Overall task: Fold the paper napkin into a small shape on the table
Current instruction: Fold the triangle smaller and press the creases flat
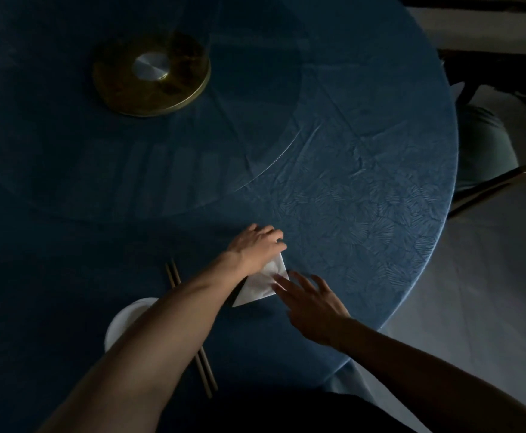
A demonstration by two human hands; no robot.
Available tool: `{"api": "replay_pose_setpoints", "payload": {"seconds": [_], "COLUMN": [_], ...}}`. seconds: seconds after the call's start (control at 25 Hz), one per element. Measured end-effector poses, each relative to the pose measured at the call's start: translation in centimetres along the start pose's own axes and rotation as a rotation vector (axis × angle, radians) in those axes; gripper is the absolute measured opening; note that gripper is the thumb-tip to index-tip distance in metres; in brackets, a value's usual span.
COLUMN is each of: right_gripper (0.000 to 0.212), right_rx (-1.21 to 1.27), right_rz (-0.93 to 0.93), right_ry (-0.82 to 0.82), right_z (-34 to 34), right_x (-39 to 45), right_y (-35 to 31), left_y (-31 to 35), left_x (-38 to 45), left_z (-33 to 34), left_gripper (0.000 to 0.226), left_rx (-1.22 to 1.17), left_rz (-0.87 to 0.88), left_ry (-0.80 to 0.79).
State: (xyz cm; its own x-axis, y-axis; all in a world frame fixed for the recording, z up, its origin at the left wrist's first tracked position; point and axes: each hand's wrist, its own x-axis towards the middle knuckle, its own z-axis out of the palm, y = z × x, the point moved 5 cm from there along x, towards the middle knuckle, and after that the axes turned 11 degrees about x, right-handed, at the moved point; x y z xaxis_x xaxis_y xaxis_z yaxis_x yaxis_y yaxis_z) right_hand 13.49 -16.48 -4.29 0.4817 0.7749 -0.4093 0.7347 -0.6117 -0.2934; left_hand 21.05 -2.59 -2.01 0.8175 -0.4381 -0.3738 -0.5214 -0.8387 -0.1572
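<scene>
1. Two bare hands are seen over a white napkin (263, 284) lying on a round tabletop (365, 198) covered with a dark blue patterned cloth.
2. The napkin is folded into a triangular shape, with one point toward the far side and another toward the lower left; it lies near the tabletop's near-right part, between the two hands.
3. The left hand (257, 245) is laid palm down on the napkin's far part, fingers bent and pressed flat over it; no pinch is formed, and whether anything is gripped under the palm cannot be told.
4. The right hand (310, 303) is held open with fingers spread, its fingertips (279, 284) touching or just above the napkin's right edge; nothing is held in its grip.
5. A pair of chopsticks (174, 276) is seen left of the napkin, crossed by the left forearm and showing again nearer the person.
6. A white dish (124, 320) is partly hidden under the left forearm, just left of the chopsticks.
7. A brass-coloured round base (152, 73) with a silver centre is set far up the tabletop, under a glass turntable whose rim (271, 167) shows as a faint arc.
8. A chair (487, 151) is placed past the tabletop's right edge.
</scene>
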Motion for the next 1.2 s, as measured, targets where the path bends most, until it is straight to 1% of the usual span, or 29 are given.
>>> {"api": "replay_pose_setpoints", "payload": {"seconds": [0.08, 0.24, 0.36, 0.44, 0.52, 0.6, 0.68, 0.72, 0.76, 0.8, 0.84, 0.92, 1.0, 1.04, 1.12, 1.2], "right_gripper": [0.063, 0.054, 0.053, 0.056, 0.053, 0.044, 0.034, 0.035, 0.038, 0.04, 0.038, 0.026, 0.019, 0.019, 0.021, 0.021], "right_rx": [0.026, 0.121, 0.081, 0.072, 0.07, 0.183, 0.415, 0.552, 0.654, 0.691, 0.671, 0.633, 0.677, 0.699, 0.708, 0.699], "right_rz": [0.006, -0.005, -0.038, -0.057, -0.082, -0.01, 0.186, 0.295, 0.376, 0.399, 0.383, 0.35, 0.373, 0.39, 0.401, 0.397], "right_ry": [0.015, 0.112, 0.152, 0.141, 0.156, 0.236, 0.343, 0.381, 0.385, 0.351, 0.296, 0.219, 0.199, 0.196, 0.191, 0.196], "right_z": [-0.3, -1.7, -2.2, -2.3, -2.4, -2.9, -3.1, -3.2, -3.3, -3.3, -3.3, -3.2, -2.9, -2.7, -2.5, -2.5], "right_x": [-0.2, -1.1, -1.8, -1.9, -1.6, -1.1, -0.2, 0.5, 1.2, 2.1, 2.9, 4.2, 4.8, 5.0, 5.1, 5.1], "right_y": [0.1, 0.7, 1.4, 1.8, 2.2, 2.8, 3.8, 4.4, 4.8, 5.0, 5.0, 4.9, 5.1, 5.2, 5.2, 5.2], "left_y": [-0.4, -0.8, -0.7, -0.8, -1.2, -1.5, -1.8, -1.9, -2.0, -2.1, -2.2, -2.5, -2.3, -2.1, -1.8, -1.6], "left_x": [0.7, 0.6, 0.4, 0.1, -0.5, -1.3, -2.5, -3.0, -3.5, -4.0, -4.5, -5.4, -6.0, -6.3, -6.8, -6.9], "left_z": [-0.4, 0.2, 1.0, 1.2, 1.5, 1.9, 2.1, 2.2, 2.4, 2.5, 2.7, 3.0, 3.3, 3.6, 4.0, 4.2], "left_gripper": [0.049, 0.032, 0.02, 0.015, 0.011, 0.012, 0.014, 0.015, 0.016, 0.016, 0.016, 0.015, 0.02, 0.028, 0.041, 0.043], "left_rx": [0.017, -0.164, -0.293, -0.417, -0.564, -0.684, -0.787, -0.829, -0.869, -0.909, -0.951, -1.037, -1.112, -1.126, -1.101, -1.061], "left_rz": [0.017, -0.047, -0.077, -0.138, -0.238, -0.318, -0.35, -0.353, -0.356, -0.362, -0.375, -0.406, -0.425, -0.441, -0.5, -0.562], "left_ry": [-0.015, -0.086, -0.118, -0.124, -0.122, -0.084, -0.033, -0.016, -0.001, 0.018, 0.043, 0.094, 0.101, 0.088, 0.079, 0.098]}}
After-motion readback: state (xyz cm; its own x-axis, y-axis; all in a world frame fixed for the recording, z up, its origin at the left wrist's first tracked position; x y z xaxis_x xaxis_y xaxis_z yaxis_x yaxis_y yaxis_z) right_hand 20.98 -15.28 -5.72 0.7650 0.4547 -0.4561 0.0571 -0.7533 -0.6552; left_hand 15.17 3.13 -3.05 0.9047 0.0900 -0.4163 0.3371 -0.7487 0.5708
